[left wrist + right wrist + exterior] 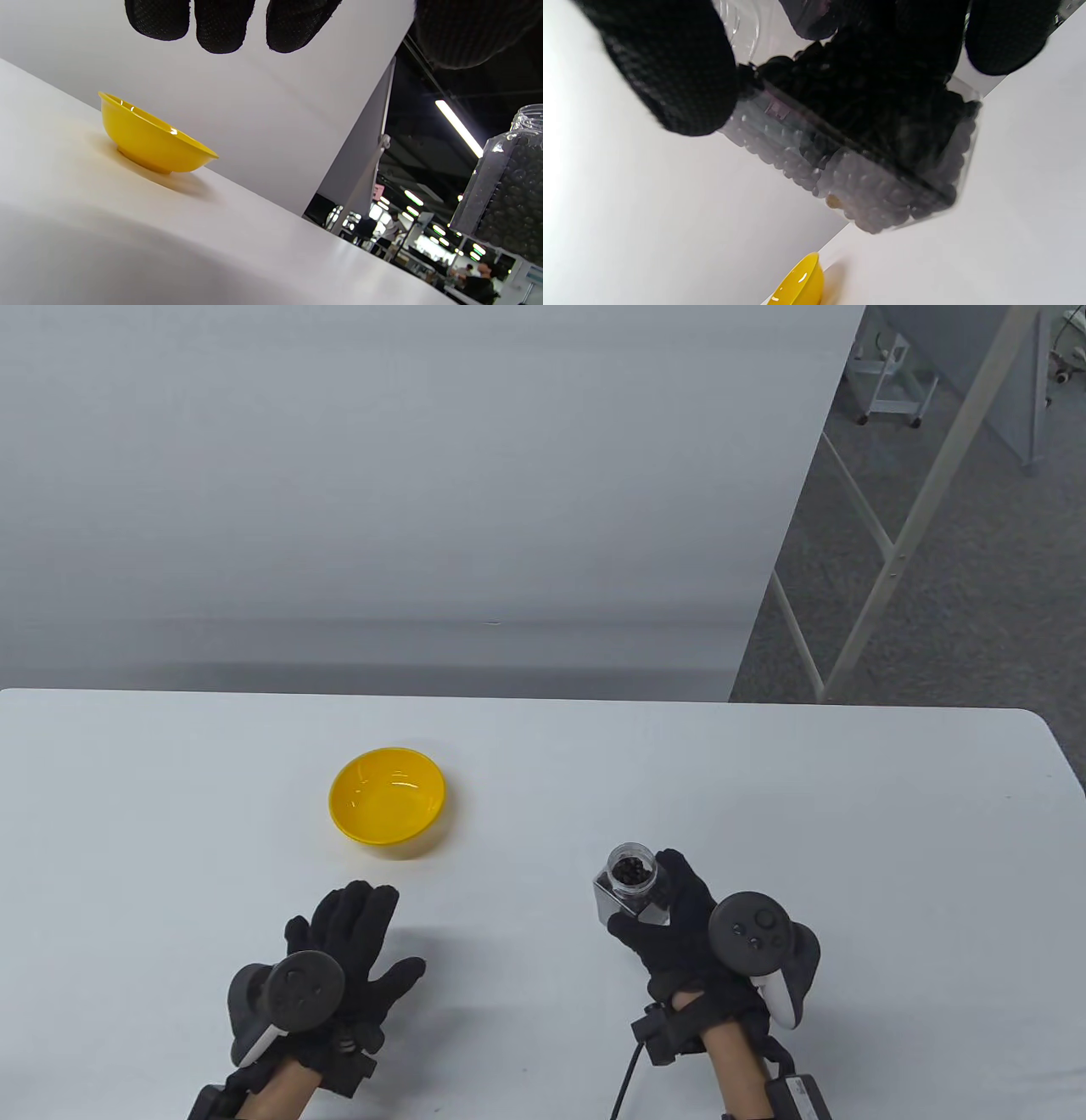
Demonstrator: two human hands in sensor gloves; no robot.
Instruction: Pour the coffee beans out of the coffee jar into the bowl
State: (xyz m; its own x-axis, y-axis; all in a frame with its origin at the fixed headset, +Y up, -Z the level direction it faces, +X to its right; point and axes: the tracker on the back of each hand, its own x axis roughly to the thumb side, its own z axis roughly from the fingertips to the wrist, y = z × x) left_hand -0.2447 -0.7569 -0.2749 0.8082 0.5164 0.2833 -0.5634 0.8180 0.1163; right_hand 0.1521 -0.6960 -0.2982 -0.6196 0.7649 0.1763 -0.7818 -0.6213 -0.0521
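An empty yellow bowl (388, 795) sits on the white table (848, 814), left of centre; it also shows in the left wrist view (148, 140) and the right wrist view (799, 284). My right hand (670, 916) grips a clear, open-topped coffee jar (629, 886) full of dark beans, upright, to the right of the bowl. The jar fills the right wrist view (865, 169) and shows at the edge of the left wrist view (505, 186). My left hand (361, 933) is open and empty, fingers spread, just below the bowl.
The table's far edge runs just behind the bowl, with a pale wall panel (407, 475) beyond. A metal frame (916, 500) stands on the grey floor at the upper right. The table's right edge is rounded.
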